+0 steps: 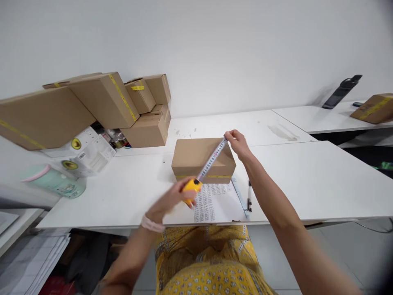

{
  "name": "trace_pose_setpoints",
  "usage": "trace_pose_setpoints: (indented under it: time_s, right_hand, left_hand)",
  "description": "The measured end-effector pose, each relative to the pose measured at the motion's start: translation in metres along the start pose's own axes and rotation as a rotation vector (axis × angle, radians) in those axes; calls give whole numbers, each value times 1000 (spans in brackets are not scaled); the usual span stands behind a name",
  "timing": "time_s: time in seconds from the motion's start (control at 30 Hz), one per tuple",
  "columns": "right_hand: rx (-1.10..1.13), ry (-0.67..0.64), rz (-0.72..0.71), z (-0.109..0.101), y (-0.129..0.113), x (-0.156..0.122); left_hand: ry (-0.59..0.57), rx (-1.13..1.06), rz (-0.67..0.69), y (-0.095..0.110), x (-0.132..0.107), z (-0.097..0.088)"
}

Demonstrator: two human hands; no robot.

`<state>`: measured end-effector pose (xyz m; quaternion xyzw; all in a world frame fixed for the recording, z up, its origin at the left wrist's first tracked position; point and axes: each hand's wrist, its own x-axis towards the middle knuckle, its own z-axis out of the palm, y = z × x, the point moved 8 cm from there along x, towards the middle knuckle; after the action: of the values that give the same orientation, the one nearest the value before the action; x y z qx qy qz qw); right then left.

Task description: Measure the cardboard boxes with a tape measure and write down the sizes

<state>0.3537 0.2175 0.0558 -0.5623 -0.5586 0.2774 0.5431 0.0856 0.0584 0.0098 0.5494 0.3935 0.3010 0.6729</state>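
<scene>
A closed cardboard box (196,157) with yellow tape sits on the white table (307,176) in front of me. My left hand (172,200) is closed around a yellow tape measure case (192,186) near the box's front edge. Its blade (212,159) runs diagonally across the box top. My right hand (238,143) pinches the blade's end at the box's far right corner. A printed sheet of paper (215,200) lies under the front of the box, with a pen (249,196) beside it.
A pile of cardboard boxes (101,102) leans at the back left, with white packages (89,153) and a mint-green container (55,182) below. Another box (373,108) and a black object (340,92) sit on the far right table.
</scene>
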Motion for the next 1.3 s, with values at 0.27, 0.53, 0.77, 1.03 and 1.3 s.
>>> trace_pose_setpoints:
  time_s: [0.27, 0.53, 0.77, 1.03, 1.3]
  right_hand:
    - [-477, -300, -16, 74, -4, 46]
    - [-457, -340, -9, 73, 12, 47]
    - [-450, -366, -18, 78, 13, 46]
    - [175, 19, 6, 9, 21, 30]
    - [65, -15, 77, -37, 70, -98]
  left_hand:
    - [-4, -388, 6, -22, 24, 83]
    - [20, -471, -21, -21, 19, 82]
    - [46, -455, -29, -22, 17, 90]
    - [192, -277, 134, -4, -7, 53]
    - [745, -60, 288, -28, -33, -66]
